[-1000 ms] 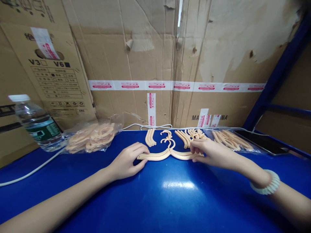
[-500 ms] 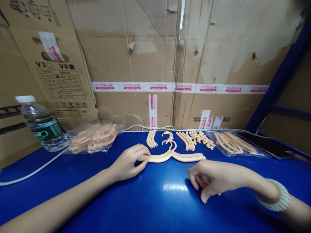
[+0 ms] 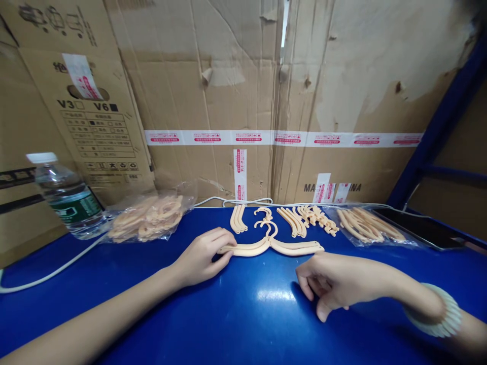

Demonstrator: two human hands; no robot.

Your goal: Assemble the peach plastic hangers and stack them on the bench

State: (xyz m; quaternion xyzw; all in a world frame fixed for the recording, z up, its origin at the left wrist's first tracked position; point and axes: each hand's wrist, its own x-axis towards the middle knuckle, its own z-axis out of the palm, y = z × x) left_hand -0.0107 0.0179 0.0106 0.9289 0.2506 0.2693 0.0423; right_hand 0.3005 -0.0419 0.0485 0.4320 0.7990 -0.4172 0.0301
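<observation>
A beige folding clothes hanger (image 3: 249, 249) lies spread on the blue table, its two curved arms meeting at the middle below a hook (image 3: 271, 228). My left hand (image 3: 207, 253) is closed around the hanger's left end, thumb in front and fingers behind. Just in front of the right arm's end (image 3: 299, 248), my right hand (image 3: 329, 279) hangs with loosely curled fingers and the thumb apart, holding nothing that I can see. Behind the hanger lie loose hooks (image 3: 262, 212), several curved arms (image 3: 238, 219) on the left, and more arms (image 3: 292, 221) on the right.
A pile of small hook pieces (image 3: 317, 218) lies at the back right, beside a clear bag of hanger arms (image 3: 369, 225) and a dark phone-like slab (image 3: 422, 230). At left stand a bagged bundle (image 3: 148, 218) and a water bottle (image 3: 68, 197). Cardboard (image 3: 205, 101) walls the back; a white cable (image 3: 57, 279) crosses the table.
</observation>
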